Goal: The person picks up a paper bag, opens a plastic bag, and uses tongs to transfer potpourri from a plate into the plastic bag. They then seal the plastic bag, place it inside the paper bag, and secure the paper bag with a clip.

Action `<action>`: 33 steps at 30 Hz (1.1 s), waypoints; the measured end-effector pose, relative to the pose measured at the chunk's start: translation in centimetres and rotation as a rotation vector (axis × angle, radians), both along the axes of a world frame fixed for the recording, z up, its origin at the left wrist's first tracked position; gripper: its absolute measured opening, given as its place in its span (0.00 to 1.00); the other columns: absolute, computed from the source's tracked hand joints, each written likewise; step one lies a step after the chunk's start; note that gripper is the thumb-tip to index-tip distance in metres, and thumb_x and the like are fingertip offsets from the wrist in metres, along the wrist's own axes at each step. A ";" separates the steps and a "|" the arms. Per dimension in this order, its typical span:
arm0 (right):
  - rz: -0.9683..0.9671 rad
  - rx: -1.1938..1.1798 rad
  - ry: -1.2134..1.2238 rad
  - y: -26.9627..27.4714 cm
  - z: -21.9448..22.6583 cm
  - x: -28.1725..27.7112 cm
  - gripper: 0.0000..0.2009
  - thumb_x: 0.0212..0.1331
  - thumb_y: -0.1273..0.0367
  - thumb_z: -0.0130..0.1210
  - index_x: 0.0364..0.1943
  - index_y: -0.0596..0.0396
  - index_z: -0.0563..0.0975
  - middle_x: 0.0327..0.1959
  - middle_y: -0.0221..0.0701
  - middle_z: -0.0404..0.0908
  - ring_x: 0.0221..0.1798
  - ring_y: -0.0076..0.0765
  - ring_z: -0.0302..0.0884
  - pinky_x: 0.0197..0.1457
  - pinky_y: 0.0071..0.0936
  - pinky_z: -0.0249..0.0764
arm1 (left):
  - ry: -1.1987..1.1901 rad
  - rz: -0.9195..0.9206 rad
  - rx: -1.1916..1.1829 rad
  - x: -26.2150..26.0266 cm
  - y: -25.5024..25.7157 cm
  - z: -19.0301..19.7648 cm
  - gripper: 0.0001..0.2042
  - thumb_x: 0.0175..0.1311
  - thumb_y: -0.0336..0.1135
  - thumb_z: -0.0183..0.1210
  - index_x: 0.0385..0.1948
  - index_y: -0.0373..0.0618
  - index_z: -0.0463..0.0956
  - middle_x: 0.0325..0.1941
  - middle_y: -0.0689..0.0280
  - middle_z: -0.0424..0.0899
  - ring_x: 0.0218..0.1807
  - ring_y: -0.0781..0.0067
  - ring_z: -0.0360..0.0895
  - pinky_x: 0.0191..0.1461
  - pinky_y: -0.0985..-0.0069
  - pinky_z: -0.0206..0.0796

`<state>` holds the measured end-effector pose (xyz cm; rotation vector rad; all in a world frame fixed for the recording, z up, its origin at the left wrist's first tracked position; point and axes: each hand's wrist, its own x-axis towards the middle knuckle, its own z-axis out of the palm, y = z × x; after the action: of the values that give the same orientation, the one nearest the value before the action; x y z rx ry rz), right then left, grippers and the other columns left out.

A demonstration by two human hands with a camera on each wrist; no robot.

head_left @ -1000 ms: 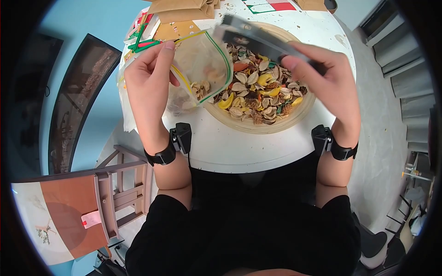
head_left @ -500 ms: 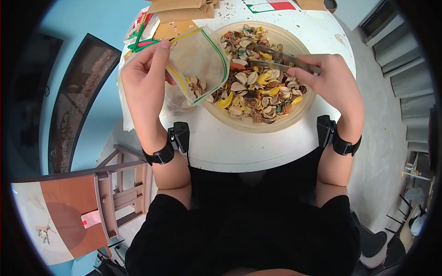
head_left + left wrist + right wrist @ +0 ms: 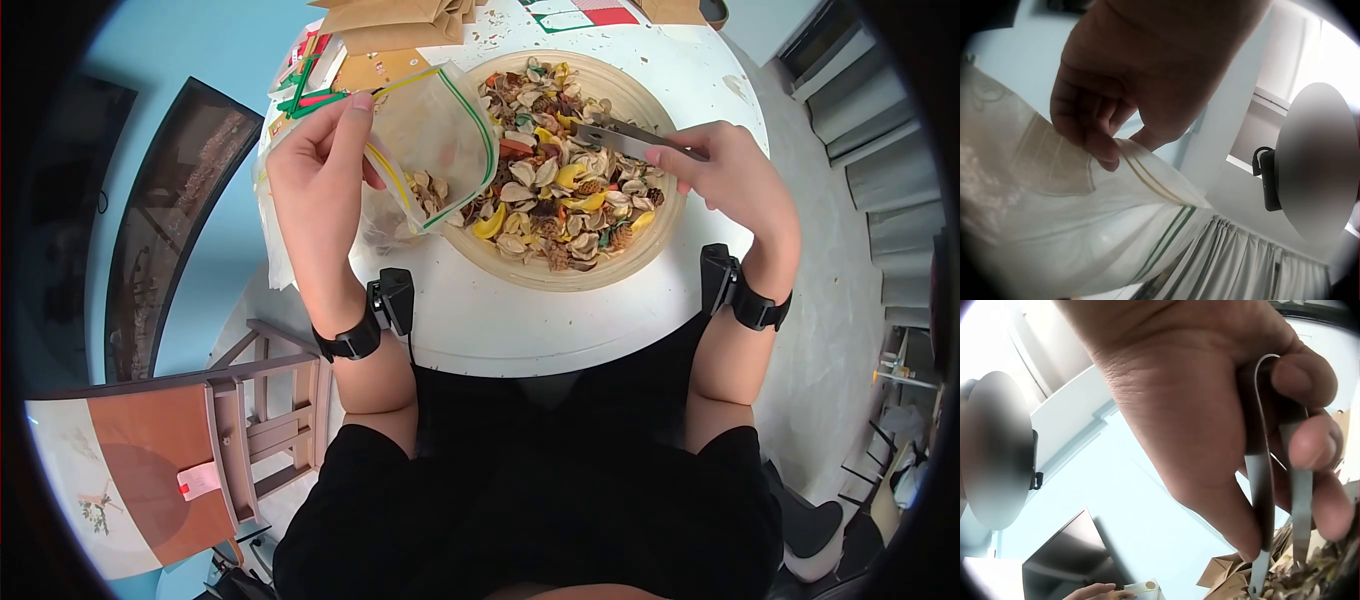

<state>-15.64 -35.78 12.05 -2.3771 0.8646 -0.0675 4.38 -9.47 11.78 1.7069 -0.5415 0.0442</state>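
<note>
In the head view the left hand (image 3: 325,175) pinches the rim of a clear zip bag (image 3: 440,130) with a green and a yellow strip; the bag's mouth gapes toward the bowl, and some dried petals lie inside. The left wrist view shows thumb and fingertips on the bag's edge (image 3: 1147,178). Metal tongs (image 3: 630,143) are held in the right hand (image 3: 735,180), their tips over dried petals (image 3: 570,175) in a round wooden bowl (image 3: 655,225). The right wrist view shows the two tong arms (image 3: 1261,519) apart, tips down at the petals.
Brown paper bags (image 3: 390,25) stand at the table's far edge. Green and red sticks (image 3: 305,95) lie at the left near a card (image 3: 385,66). A red, white and green sheet (image 3: 585,14) lies beyond the bowl. Crumbs dot the white table (image 3: 480,325).
The right hand has moved rightward and away from the bag, and the tongs have lowered from beside its mouth to the petals in the bowl. The left hand has barely moved.
</note>
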 end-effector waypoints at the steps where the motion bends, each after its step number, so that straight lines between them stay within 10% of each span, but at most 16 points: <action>1: 0.019 -0.013 -0.009 0.2 -0.2 0.2 0.20 0.60 0.53 0.66 0.41 0.59 0.89 0.17 0.36 0.79 0.21 0.32 0.75 0.31 0.31 0.72 | 0.004 0.000 0.003 0.0 0.0 0.0 0.15 0.70 0.38 0.65 0.43 0.30 0.86 0.19 0.72 0.78 0.19 0.85 0.69 0.24 0.82 0.62; 25: 0.175 -0.075 -0.505 -0.2 -0.4 0.2 0.18 0.64 0.58 0.65 0.45 0.61 0.87 0.19 0.40 0.79 0.21 0.30 0.72 0.30 0.28 0.71 | 0.013 -0.027 0.006 0.2 0.0 -0.1 0.15 0.70 0.38 0.65 0.43 0.30 0.85 0.19 0.72 0.78 0.19 0.86 0.69 0.24 0.83 0.62; 33: 0.053 -0.177 -0.174 -0.7 -2.2 1.5 0.23 0.67 0.52 0.59 0.44 0.62 0.87 0.26 0.46 0.85 0.28 0.45 0.81 0.38 0.36 0.76 | 0.011 -0.027 0.008 0.0 0.3 0.0 0.15 0.70 0.37 0.64 0.43 0.30 0.85 0.21 0.72 0.79 0.20 0.86 0.70 0.24 0.83 0.63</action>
<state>-14.14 -36.44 9.90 -2.5117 0.7398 -0.3372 4.39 -9.17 11.75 1.7067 -0.5570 0.0125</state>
